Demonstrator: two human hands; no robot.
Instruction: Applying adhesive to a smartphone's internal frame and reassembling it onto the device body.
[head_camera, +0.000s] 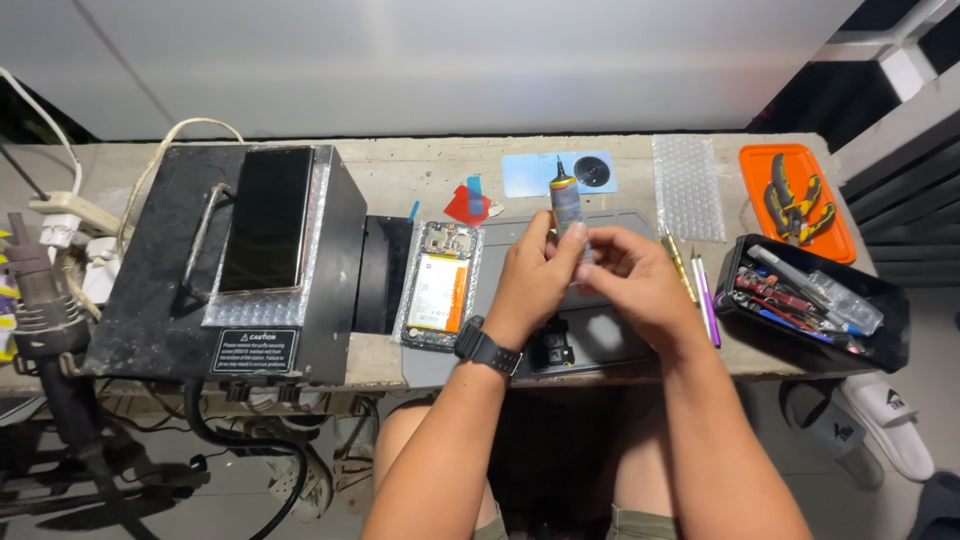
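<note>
glue tube, a small slim grey one with a yellow collar and a thin black nozzle (565, 205), stands upright between both hands above the middle of the bench, its long axis running near to far in the picture with the nozzle pointing to the far side.

largest on the grey concrete bench (420, 170) is the black box-shaped machine with a metal handle (190, 270) at the left, carrying a dark-screened phone on a bubble-wrap sheet (268, 220). a dark grey work mat (600, 335) lies under the hands. just left of the hands lies the opened phone body with a white and orange battery showing (440, 285). at the right sits a black tray of mixed hand tools (810, 295), and far right an orange tray with pliers (797, 200).

the left hand (535, 280), wearing a black wrist watch (487, 347), is closed around the lower body of the tube. the right hand (635, 280) meets it from the right, fingers curled narrow at the tube's base, touching it. both hands are equally close; the opened phone lies left and slightly near of the tube, nearer the left hand.
</note>
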